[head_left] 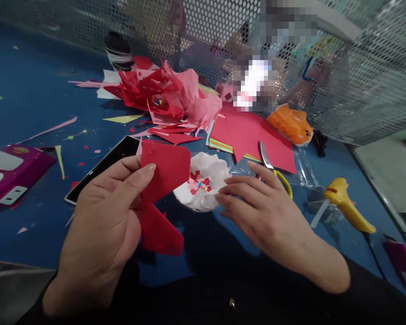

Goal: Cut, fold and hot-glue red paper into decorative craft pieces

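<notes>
Between the thumb and fingers of my left hand (104, 216) is a piece of folded red paper (165, 169), with cut, angled edges and a narrow middle. My right hand (260, 207) hangs over the table, its fingers apart and nothing visible in them. Its fingertips are close to a white crumpled paper bowl (216, 174) that holds small red, pink and other coloured scraps. Just beyond that hand lie scissors (265, 154) with yellow handles, partly hidden by my fingers.
Red and pink paper scraps (155, 90) are heaped at the back. Coloured paper sheets (253, 131) lie beside an orange crumpled bag (291, 124). A yellow glue gun (350, 205) is at right, a phone (104, 169) and purple power strip (23, 171) at left. A perforated metal screen (219, 27) bounds the back.
</notes>
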The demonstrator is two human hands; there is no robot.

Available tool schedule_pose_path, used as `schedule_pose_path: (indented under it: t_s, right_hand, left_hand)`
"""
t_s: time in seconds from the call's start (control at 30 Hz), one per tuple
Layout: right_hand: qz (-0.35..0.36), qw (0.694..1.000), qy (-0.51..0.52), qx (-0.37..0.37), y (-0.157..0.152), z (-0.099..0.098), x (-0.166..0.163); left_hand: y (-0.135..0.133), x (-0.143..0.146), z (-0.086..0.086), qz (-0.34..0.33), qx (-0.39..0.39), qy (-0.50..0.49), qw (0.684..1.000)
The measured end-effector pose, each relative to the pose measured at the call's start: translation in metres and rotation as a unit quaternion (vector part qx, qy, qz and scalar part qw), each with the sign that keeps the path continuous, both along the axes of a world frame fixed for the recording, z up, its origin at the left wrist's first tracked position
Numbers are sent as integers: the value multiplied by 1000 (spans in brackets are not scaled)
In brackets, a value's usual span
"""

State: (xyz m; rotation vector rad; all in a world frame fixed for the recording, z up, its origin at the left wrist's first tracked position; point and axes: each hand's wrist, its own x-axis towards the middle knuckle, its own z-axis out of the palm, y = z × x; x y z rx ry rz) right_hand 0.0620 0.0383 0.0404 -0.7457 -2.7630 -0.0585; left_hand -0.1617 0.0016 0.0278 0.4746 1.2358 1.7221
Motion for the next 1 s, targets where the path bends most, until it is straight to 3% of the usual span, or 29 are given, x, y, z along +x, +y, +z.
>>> schedule_pose_path:
  t_s: [0.17,0.3,0.43,0.6,1.0]
  right_hand:
    - [-18,999,34,-17,23,19,-5]
    - [-24,999,-28,-30,42,15,-26]
    - [-27,993,-104,-45,52,4,-46]
    - [-41,982,-174,-53,56,-1,-58]
    - [-34,984,-171,-29,59,-11,-63]
  left_hand:
    - [1,-1,-1,59,-20,32,998]
    - [0,-3,-7,106,12,102,989]
    - [-2,-3,-10,102,28,121,987]
    - [-3,-3,-8,68,31,74,994]
    - [-6,-5,-8,83,7,80,993]
